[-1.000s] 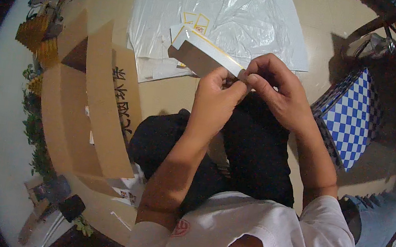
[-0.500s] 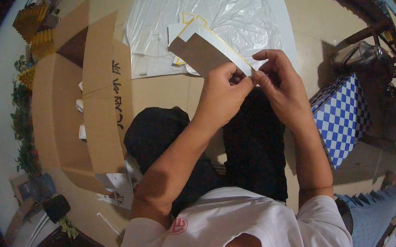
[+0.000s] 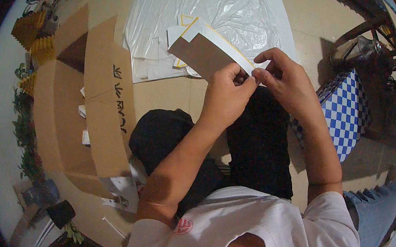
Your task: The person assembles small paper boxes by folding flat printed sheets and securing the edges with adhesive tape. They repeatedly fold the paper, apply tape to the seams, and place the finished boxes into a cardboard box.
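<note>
A flat card piece (image 3: 202, 53), brown-grey inside with a white folded edge and yellow line, is held up in front of me, over the plastic sheet. My left hand (image 3: 230, 90) grips it near its right end, thumb and fingers closed on it. My right hand (image 3: 283, 82) has its thumb at the card's right tip, where it pinches the end; its index finger arches above, apart from the card. The fingers behind the card are partly hidden. More white card pieces with yellow lines (image 3: 185, 20) lie beyond it on the white plastic sheet (image 3: 158, 8).
On my left stands an open brown cardboard box (image 3: 104, 96) with small white pieces (image 3: 86, 137) inside. A blue-and-white checkered box (image 3: 342, 112) is on the right, beside a dark wooden frame (image 3: 365, 29). Plants (image 3: 21, 135) line the far left, and blue cloth (image 3: 378, 217) lies at lower right.
The view has shifted a little. Both hands keep hold of the card, and the right fingers have moved only slightly at its tip.
</note>
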The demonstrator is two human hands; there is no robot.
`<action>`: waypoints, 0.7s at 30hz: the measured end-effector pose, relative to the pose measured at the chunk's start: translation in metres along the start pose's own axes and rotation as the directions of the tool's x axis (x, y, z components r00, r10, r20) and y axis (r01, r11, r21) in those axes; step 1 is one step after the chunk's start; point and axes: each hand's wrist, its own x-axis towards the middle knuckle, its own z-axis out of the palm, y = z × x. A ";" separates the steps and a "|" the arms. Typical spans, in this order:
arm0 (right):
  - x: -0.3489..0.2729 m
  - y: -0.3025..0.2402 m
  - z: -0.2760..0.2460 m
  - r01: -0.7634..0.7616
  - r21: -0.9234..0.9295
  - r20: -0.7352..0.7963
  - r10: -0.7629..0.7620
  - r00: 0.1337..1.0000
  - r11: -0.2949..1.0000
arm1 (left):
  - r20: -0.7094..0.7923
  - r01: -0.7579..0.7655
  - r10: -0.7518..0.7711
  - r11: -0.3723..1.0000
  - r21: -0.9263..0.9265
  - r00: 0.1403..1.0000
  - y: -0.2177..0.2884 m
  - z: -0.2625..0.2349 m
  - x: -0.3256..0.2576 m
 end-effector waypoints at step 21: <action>-0.004 0.015 0.006 -0.071 0.255 0.067 0.056 0.996 0.964 | 0.079 0.044 -0.025 0.968 -0.247 0.997 0.010 0.002 -0.004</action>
